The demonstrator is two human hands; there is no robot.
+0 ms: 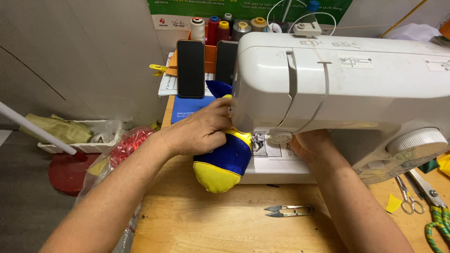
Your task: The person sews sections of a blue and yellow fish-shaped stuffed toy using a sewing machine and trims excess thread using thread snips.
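Observation:
A white sewing machine (347, 79) stands on a wooden table (211, 220). A blue and yellow fabric piece (225, 161) lies at its needle area, hanging off the machine bed to the left. My left hand (199, 131) rests on top of the fabric, fingers pressed against it beside the machine head. My right hand (307, 145) reaches under the machine arm to the right of the presser foot (258, 143); its fingers are hidden behind the machine.
Thread snips (288, 211) lie on the table in front. Scissors (410, 194) and a green cord (438, 225) lie at the right. Two dark phones (191, 68) lean behind, with several thread spools (220, 28). A plastic bag of red bits (126, 145) hangs left.

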